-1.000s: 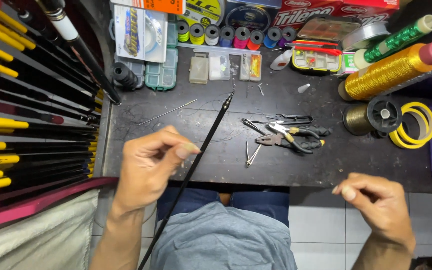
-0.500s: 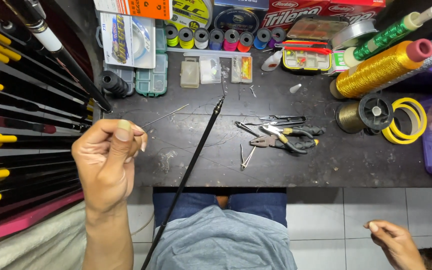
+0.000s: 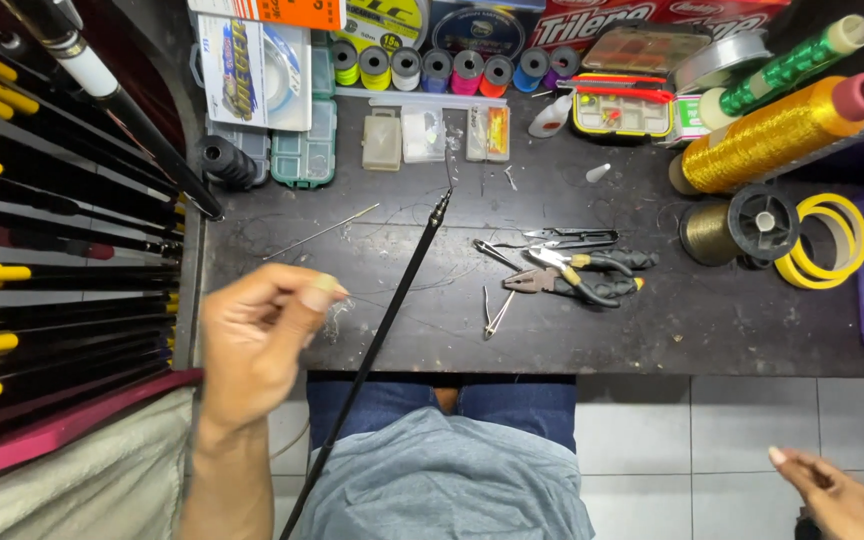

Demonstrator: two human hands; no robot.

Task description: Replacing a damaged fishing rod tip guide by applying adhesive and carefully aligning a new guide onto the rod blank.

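Grip of left hand (image 3: 257, 340), head view: thumb & fingers are pinched shut on a small tuft of thin thread (image 3: 333, 318), raised just above the desk (image 3: 652, 330) edge. A thin black rod (image 3: 382, 330) is laid diagonally from the lap onto the desk, just beside that hand, tip near small plastic boxes. Right hand (image 3: 832, 495) is held low at bottom right, well apart, fingers loosely spread, nothing held. Pliers (image 3: 577, 285) are seen right of the rod.

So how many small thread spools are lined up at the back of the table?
6 thread spools in one row at the table's back edge, between the clear tackle box and yellow-edged case; more may be hidden.
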